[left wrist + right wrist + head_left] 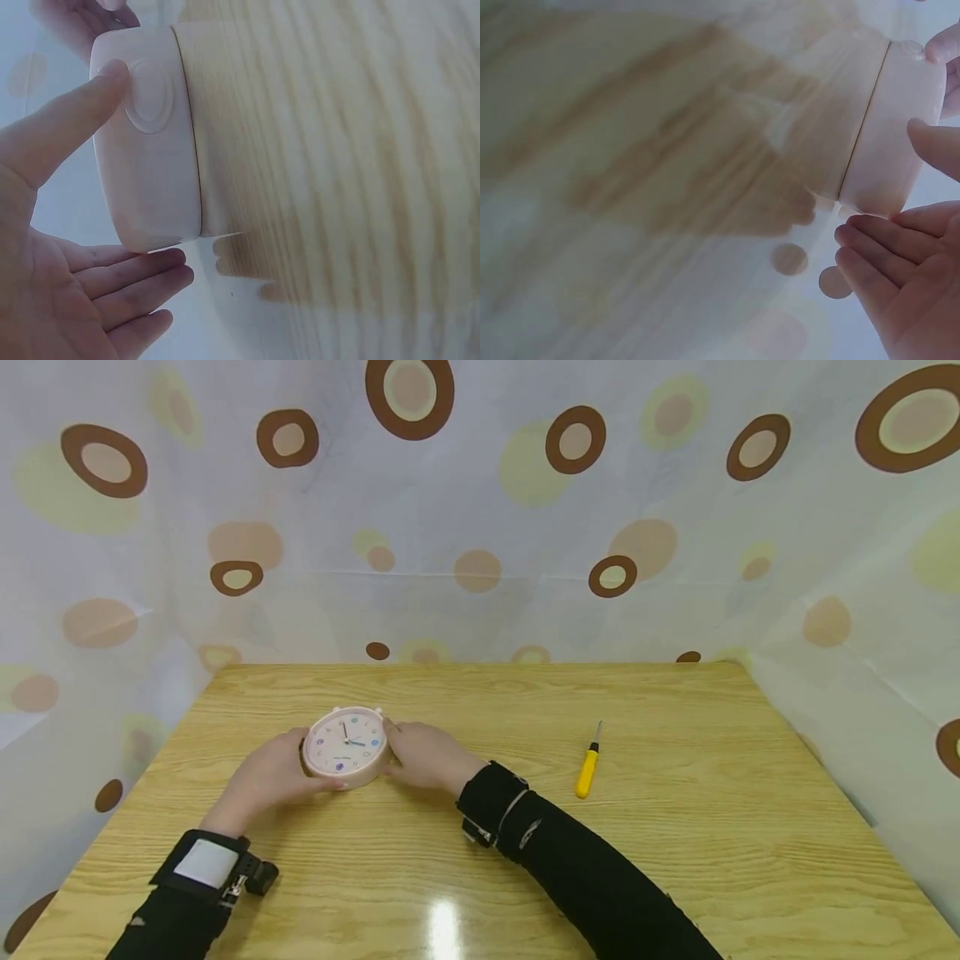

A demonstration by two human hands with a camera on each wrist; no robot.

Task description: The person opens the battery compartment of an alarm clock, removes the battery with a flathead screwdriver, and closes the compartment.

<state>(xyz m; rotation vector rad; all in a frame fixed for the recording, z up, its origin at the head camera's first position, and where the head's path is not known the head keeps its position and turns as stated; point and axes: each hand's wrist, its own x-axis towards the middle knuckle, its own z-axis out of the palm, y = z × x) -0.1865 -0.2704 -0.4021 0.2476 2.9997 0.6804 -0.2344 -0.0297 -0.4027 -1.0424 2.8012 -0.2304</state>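
Note:
A round pale-pink alarm clock (pixel 347 745) lies face up at the left of the wooden table, with dark hands and small coloured symbols on its dial. My left hand (pixel 273 775) holds its left side, thumb toward the near edge. On the opposite side, my right hand (pixel 429 755) grips the rim between thumb and fingers. In the left wrist view the thumb touches the clock's side wall (pixel 154 176) beside a raised oval, with fingers at the lower end. The right wrist view shows the clock (pixel 896 127) between the right thumb and fingers.
A screwdriver (pixel 587 770) with a yellow handle lies on the table (pixel 675 827) right of the hands, tip pointing away. Behind and along both sides hangs a pale curtain (pixel 480 510) with brown and yellow circles. Black bands with cameras sit on both wrists.

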